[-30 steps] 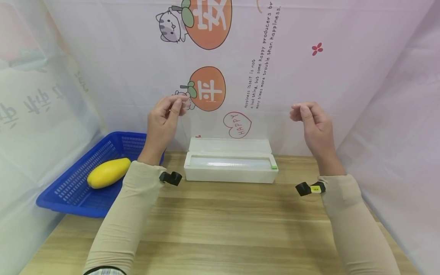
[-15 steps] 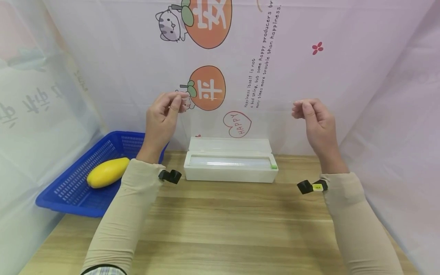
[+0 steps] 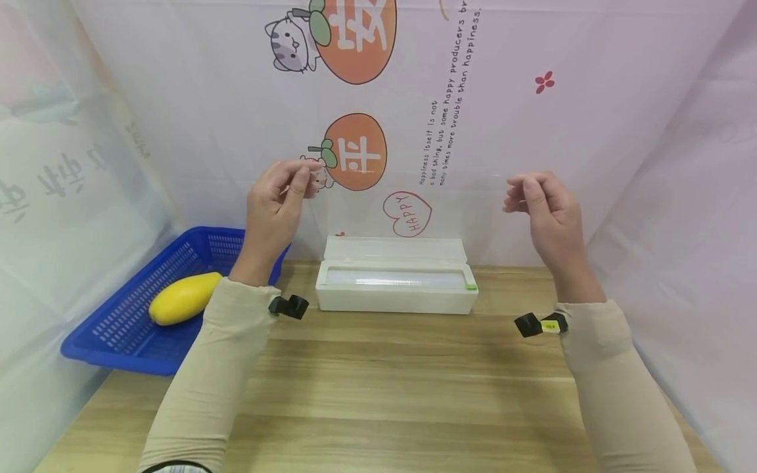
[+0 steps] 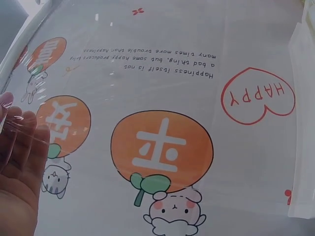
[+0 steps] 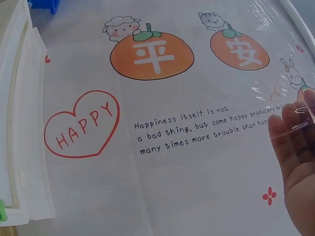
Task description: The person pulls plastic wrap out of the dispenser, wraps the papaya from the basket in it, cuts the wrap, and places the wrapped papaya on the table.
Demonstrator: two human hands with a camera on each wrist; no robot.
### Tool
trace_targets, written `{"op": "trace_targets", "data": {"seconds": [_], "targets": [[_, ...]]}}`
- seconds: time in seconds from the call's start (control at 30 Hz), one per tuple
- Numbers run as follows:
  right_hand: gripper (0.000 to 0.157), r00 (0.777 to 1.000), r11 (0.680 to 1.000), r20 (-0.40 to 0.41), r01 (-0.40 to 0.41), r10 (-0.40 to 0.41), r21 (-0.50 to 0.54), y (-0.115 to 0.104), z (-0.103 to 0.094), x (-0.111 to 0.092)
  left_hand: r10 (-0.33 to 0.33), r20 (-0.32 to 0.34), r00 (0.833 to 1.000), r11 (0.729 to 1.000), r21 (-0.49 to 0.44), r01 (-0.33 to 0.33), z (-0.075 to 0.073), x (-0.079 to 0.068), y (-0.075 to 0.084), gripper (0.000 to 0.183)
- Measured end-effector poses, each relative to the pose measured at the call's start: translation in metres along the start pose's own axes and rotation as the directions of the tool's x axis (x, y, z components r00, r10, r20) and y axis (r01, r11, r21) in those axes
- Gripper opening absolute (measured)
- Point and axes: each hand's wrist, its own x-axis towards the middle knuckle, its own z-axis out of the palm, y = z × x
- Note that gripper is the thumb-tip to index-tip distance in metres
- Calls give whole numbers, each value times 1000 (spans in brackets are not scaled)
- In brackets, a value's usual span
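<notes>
Over a wooden table (image 3: 390, 394), clear film (image 5: 263, 92) is held up.
A blue basket (image 3: 136, 346) sits at the left; a white box (image 3: 396, 301) stands open at the back. The left hand (image 3: 275, 202) and right hand (image 3: 553, 220), well apart, fingers curled, pinch the film that spans between them. A yellow fruit (image 3: 184, 299) lies in the basket.
</notes>
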Motion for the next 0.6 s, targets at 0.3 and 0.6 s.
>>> {"op": "trace_targets", "data": {"seconds": [0.3, 0.6], "targets": [[30, 999, 997, 31, 12, -14, 74, -6, -4, -11, 48, 65, 997, 997, -68, -44, -5, -12, 0, 21], [23, 996, 991, 68, 52, -61, 122, -4, -7, -20, 26, 82, 996, 997, -78, -20, -7, -22, 3, 22]]}}
